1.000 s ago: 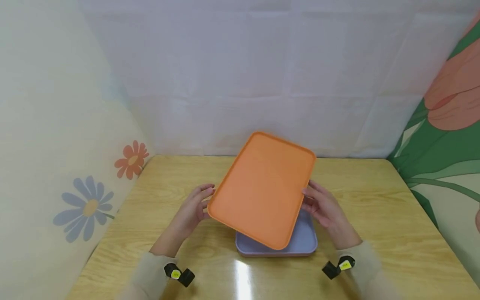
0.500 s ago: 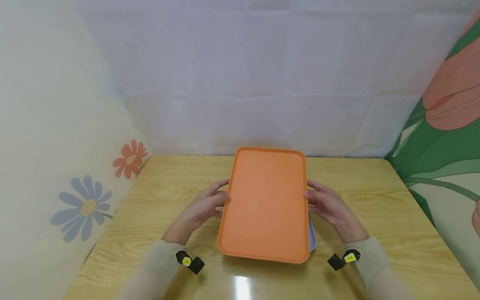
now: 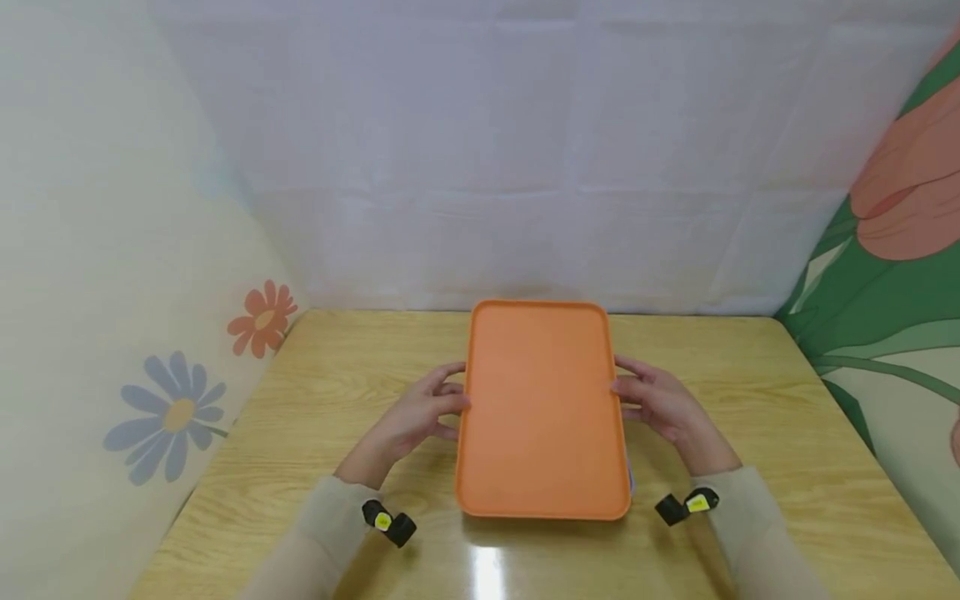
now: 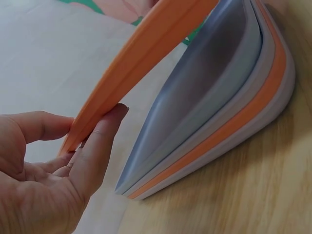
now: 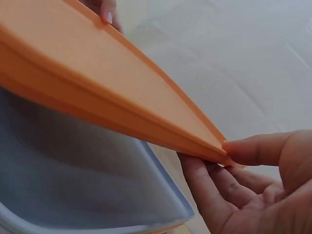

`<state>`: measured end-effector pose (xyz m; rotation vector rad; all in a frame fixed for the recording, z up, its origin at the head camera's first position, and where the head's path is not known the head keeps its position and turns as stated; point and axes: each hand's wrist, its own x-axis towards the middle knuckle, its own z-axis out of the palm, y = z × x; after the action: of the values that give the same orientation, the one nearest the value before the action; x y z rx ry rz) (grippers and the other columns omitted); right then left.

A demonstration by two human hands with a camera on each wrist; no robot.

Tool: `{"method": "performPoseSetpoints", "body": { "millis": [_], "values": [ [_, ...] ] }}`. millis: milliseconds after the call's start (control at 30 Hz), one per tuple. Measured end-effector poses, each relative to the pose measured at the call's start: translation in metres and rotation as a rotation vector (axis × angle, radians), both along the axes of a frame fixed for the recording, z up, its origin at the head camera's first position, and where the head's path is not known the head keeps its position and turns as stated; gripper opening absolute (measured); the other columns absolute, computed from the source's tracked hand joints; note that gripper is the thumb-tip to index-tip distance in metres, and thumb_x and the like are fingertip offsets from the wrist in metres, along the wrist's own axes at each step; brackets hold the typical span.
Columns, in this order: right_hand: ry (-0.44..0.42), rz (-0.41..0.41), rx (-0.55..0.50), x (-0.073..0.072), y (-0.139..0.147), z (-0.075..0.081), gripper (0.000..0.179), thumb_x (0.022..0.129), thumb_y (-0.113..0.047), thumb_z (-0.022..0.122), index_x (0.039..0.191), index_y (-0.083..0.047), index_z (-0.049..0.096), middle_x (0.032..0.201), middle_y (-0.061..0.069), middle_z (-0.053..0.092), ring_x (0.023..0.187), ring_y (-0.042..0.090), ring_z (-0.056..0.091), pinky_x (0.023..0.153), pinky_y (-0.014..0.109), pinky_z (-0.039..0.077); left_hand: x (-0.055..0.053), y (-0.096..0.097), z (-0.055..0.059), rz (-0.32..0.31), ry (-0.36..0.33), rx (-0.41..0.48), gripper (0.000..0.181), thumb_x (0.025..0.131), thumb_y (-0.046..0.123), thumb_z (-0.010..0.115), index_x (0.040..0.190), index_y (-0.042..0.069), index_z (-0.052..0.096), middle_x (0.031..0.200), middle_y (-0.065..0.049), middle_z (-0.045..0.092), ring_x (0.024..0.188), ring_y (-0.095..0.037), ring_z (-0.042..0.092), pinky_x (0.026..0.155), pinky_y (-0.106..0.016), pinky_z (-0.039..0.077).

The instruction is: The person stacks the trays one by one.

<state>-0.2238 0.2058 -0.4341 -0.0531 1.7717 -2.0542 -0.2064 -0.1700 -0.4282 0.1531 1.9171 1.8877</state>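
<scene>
An orange tray [image 3: 543, 408] hangs level above a stack of trays, its long sides running away from me. My left hand [image 3: 423, 408] pinches its left rim, thumb on top and fingers beneath. On the opposite rim my right hand [image 3: 660, 404] pinches in the same way. Below, the left wrist view shows the stack: a blue-grey tray [image 4: 214, 63] on top, then lilac and orange rims layered under it. A gap shows between the held tray and the stack in both wrist views. From the head view the stack is almost fully hidden, with only a purple sliver at the right.
The stack stands on a wooden table [image 3: 360, 350]. A white cloth [image 3: 450, 150] hangs behind the table's far edge. Flower-printed panels flank it, with a blue flower [image 3: 176, 417] at left and a large pink tulip [image 3: 911, 183] at right.
Both hands have turned the orange tray from a slant to straight and brought it over the stack, which it now covers in the head view. The left hand has shifted right.
</scene>
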Motion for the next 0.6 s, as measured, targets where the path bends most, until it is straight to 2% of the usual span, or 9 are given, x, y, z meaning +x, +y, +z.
{"method": "performPoseSetpoints", "body": {
  "millis": [200, 600],
  "values": [
    [-0.002, -0.008, 0.045, -0.005, 0.001, 0.0, 0.069, 0.101, -0.006, 0.054, 0.16, 0.001, 0.019, 0.1, -0.007, 0.07, 0.092, 0.009, 0.068, 0.079, 0.031, 0.06, -0.002, 0.002, -0.004, -0.011, -0.001, 0.009, 0.07, 0.1, 0.006, 0.056, 0.159, 0.004, 0.02, 0.131, -0.023, 0.053, 0.103, -0.02, 0.062, 0.073, -0.041, 0.062],
    [-0.001, -0.02, 0.096, -0.016, 0.0, -0.005, 0.068, 0.101, -0.007, 0.055, 0.159, 0.001, 0.021, 0.103, -0.007, 0.068, 0.092, 0.008, 0.067, 0.078, 0.031, 0.06, -0.013, 0.005, -0.008, 0.017, -0.025, -0.019, 0.066, 0.1, 0.005, 0.054, 0.159, 0.006, 0.023, 0.141, -0.026, 0.048, 0.109, -0.024, 0.06, 0.075, -0.042, 0.061]
  ]
}}
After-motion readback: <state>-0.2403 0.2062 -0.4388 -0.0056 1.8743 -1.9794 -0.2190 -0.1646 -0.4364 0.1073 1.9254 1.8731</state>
